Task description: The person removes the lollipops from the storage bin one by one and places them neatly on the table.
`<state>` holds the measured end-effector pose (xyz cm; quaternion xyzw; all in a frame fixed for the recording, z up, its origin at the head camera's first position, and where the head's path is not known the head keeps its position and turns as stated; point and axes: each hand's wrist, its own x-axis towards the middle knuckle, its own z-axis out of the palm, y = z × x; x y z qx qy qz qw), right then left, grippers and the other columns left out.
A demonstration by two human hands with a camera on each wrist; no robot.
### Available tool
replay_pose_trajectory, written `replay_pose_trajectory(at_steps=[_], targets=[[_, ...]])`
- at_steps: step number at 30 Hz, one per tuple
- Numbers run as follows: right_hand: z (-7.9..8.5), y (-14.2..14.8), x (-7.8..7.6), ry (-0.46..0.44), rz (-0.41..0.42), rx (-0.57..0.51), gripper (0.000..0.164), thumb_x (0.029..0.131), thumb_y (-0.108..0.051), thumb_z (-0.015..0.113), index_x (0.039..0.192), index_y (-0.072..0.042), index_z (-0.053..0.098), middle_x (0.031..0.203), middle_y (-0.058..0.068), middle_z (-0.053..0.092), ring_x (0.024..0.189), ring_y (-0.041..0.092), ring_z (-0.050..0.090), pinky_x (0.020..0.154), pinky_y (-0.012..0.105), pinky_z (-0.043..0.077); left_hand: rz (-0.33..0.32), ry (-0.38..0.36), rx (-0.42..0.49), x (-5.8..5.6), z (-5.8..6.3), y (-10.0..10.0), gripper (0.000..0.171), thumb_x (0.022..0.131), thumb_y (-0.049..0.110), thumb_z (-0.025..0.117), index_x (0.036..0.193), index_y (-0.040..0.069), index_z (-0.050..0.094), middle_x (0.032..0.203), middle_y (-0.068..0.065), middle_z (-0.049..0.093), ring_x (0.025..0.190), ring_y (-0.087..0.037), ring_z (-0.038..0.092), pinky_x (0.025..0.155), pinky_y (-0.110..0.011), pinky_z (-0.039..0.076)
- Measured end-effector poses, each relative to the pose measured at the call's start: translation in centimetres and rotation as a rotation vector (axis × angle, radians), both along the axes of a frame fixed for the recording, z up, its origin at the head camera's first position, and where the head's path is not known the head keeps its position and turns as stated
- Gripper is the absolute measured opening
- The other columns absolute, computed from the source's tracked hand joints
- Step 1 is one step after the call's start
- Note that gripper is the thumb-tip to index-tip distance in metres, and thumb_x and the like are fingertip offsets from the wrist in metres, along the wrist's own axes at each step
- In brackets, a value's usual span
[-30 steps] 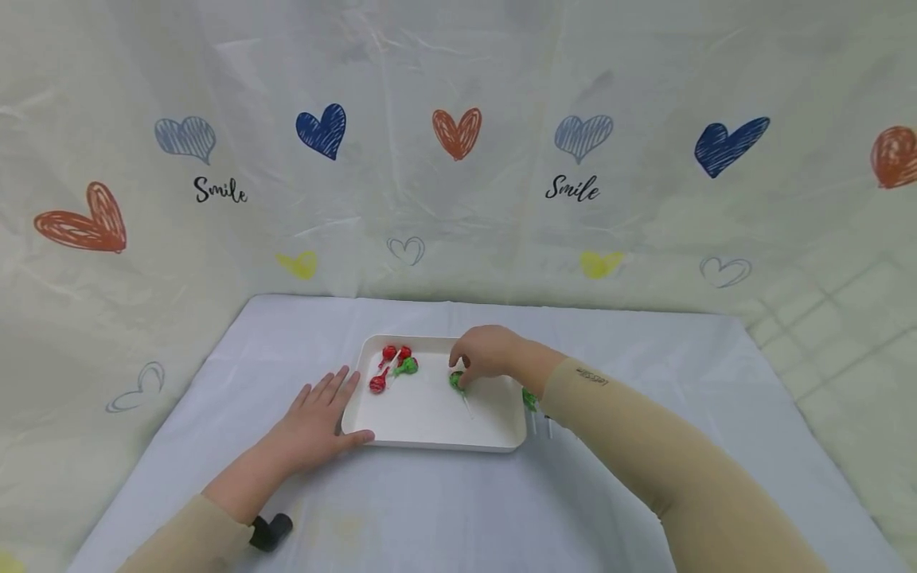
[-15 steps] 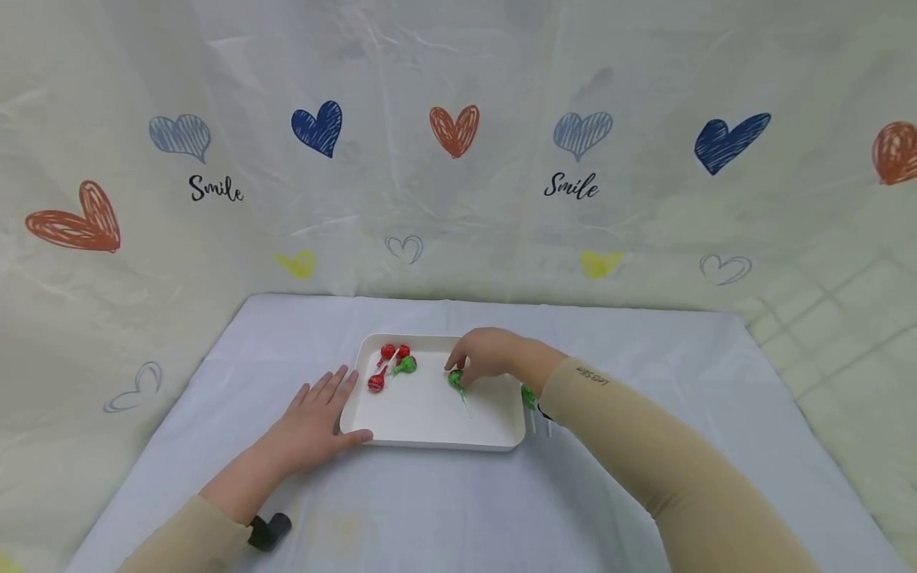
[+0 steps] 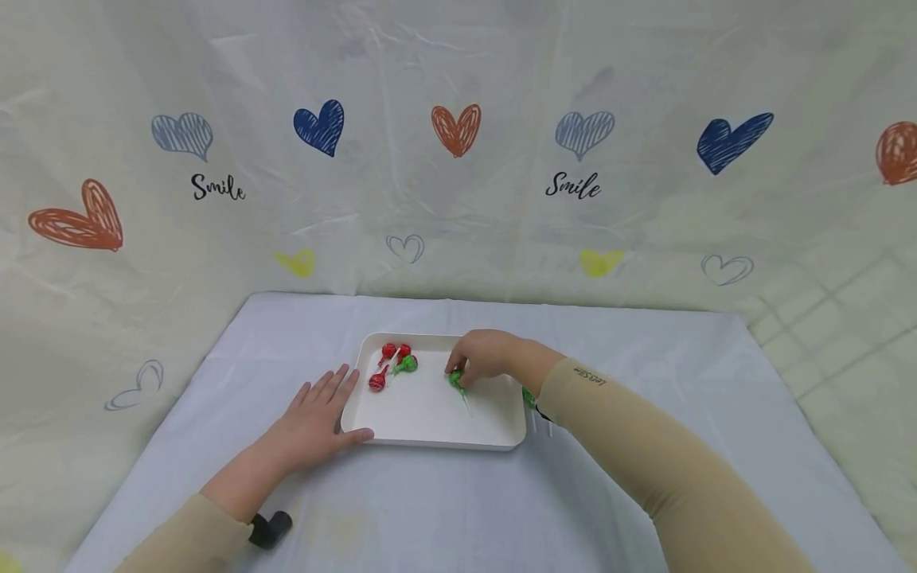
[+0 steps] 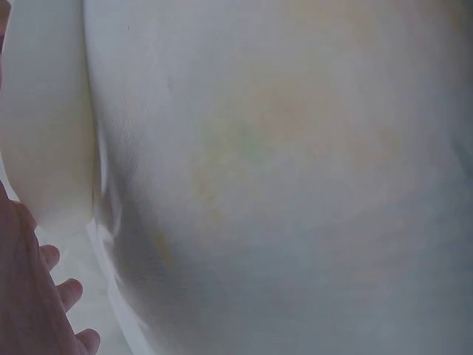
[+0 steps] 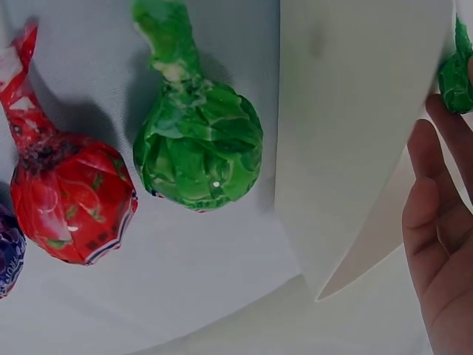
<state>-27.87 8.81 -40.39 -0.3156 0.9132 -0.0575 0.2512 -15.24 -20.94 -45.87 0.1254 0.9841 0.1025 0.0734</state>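
Your right hand (image 3: 487,354) pinches the ball of a glossy green-wrapped lollipop (image 3: 456,380), its thin pale stick slanting towards the lower right. Your left hand (image 3: 314,426) grips nothing; its straight, spread fingers lie along the left side of a shallow white rectangular tray (image 3: 423,418), thumb at the near rim. Best pinch lightly and level: a round ball would probably roll if dropped, so part your fingers low and lift straight up. Steady the tray with your left hand without leaning on its rim.

The pinched lollipop is right of the tray's middle, well apart from your left hand; whether it touches the tray floor, you cannot tell. At the tray's upper left, nearer that hand, lie three red-wrapped round lollipops (image 3: 377,383) and another green one (image 3: 407,364). Outside its right wall, under your tan sleeve (image 3: 609,430), more lollipops (image 5: 199,148) lie on the white-covered tabletop (image 3: 401,509).
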Motion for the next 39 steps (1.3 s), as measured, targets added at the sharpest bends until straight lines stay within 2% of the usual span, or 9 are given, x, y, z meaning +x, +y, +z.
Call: replay_pose_trajectory(at_steps=[13, 22, 29, 39], targets=[[-0.3, 0.5, -0.2, -0.06, -0.047, -0.035, 0.017, 0.083, -0.025, 0.082, 0.099, -0.031, 0.079, 0.093, -0.014, 0.067, 0.09, 0.006, 0.059, 0.089, 0.03, 0.05, -0.007, 0.008, 0.014, 0.2, 0.2, 0.1, 0.109, 0.082, 0.071, 0.062, 0.159, 0.009, 0.018, 0.164, -0.016, 0.014, 0.149, -0.041, 0.013, 0.117, -0.065, 0.008], [0.4, 1.0, -0.5, -0.092, -0.043, -0.095, 0.023, 0.084, -0.026, 0.081, 0.107, -0.028, 0.078, 0.092, -0.014, 0.067, 0.094, 0.009, 0.058, 0.091, 0.032, 0.049, -0.012, 0.016, 0.013, 0.3, 0.1, 0.0, 0.109, 0.082, 0.073, 0.06, 0.159, 0.008, 0.018, 0.164, -0.018, 0.015, 0.149, -0.042, 0.013, 0.116, -0.066, 0.009], [1.3, 1.8, -0.3, -0.049, -0.009, -0.123, 0.026, 0.085, -0.027, 0.08, 0.11, -0.026, 0.077, 0.093, -0.016, 0.068, 0.097, 0.008, 0.058, 0.09, 0.03, 0.049, -0.014, 0.015, 0.01, 0.2, -0.1, -0.1, 0.109, 0.082, 0.074, 0.059, 0.159, 0.008, 0.018, 0.164, -0.018, 0.015, 0.149, -0.042, 0.014, 0.116, -0.066, 0.009], [1.9, 4.9, -0.2, -0.05, -0.06, -0.211, 0.031, 0.085, -0.03, 0.081, 0.115, -0.025, 0.077, 0.095, -0.015, 0.069, 0.095, 0.012, 0.06, 0.084, 0.031, 0.052, -0.007, 0.011, -0.003, 0.1, 0.0, -0.1, 0.11, 0.081, 0.075, 0.059, 0.159, 0.01, 0.019, 0.164, -0.017, 0.015, 0.149, -0.042, 0.014, 0.116, -0.066, 0.009]])
